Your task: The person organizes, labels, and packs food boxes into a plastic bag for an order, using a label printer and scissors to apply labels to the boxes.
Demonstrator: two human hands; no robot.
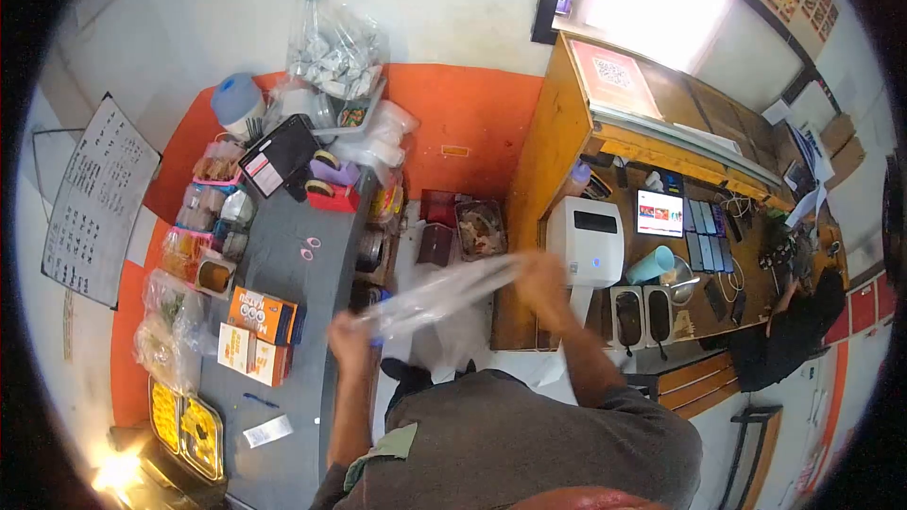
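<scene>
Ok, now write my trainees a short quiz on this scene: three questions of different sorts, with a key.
1. What is stretched between the left hand and the right hand?
2. True or false: the pink scissors lie on the grey table.
3. Which is on the wooden counter?
(a) the blue pen
(b) the teal cup
(c) the whiteboard

Key:
1. Clear plastic, blurred, so bag or sheet is hard to tell.
2. True.
3. (b)

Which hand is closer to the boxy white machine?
Right. The right hand is close beside the white machine; the left hand is farther off, by the edge of the grey counter.
</scene>
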